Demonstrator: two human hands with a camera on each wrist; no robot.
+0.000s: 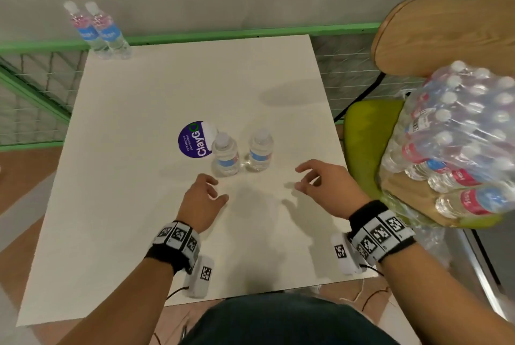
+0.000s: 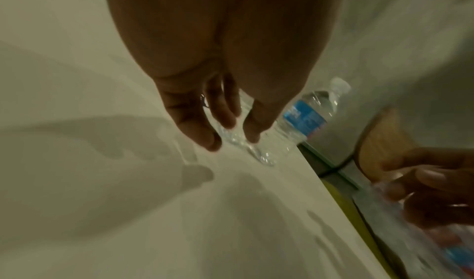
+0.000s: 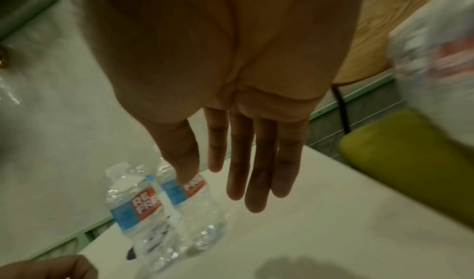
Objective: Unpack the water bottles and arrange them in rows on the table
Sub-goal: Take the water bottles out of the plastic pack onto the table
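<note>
Two clear water bottles stand side by side mid-table: the left bottle (image 1: 225, 156) (image 3: 139, 212) and the right bottle (image 1: 260, 150) (image 2: 307, 117) (image 3: 191, 198). Two more bottles (image 1: 97, 29) stand at the far left corner. A shrink-wrapped pack of bottles (image 1: 457, 138) lies on the chair at right. My left hand (image 1: 207, 195) (image 2: 223, 125) hovers empty just in front of the left bottle, fingers loosely relaxed. My right hand (image 1: 309, 177) (image 3: 246, 172) hovers empty to the right of the pair, fingers straight in the right wrist view.
The white table (image 1: 139, 205) carries a round purple sticker (image 1: 193, 139) beside the left bottle. A green-cushioned chair (image 1: 367, 132) with a wooden back (image 1: 446, 35) stands at the table's right edge. A green railing (image 1: 41, 46) runs behind and to the left.
</note>
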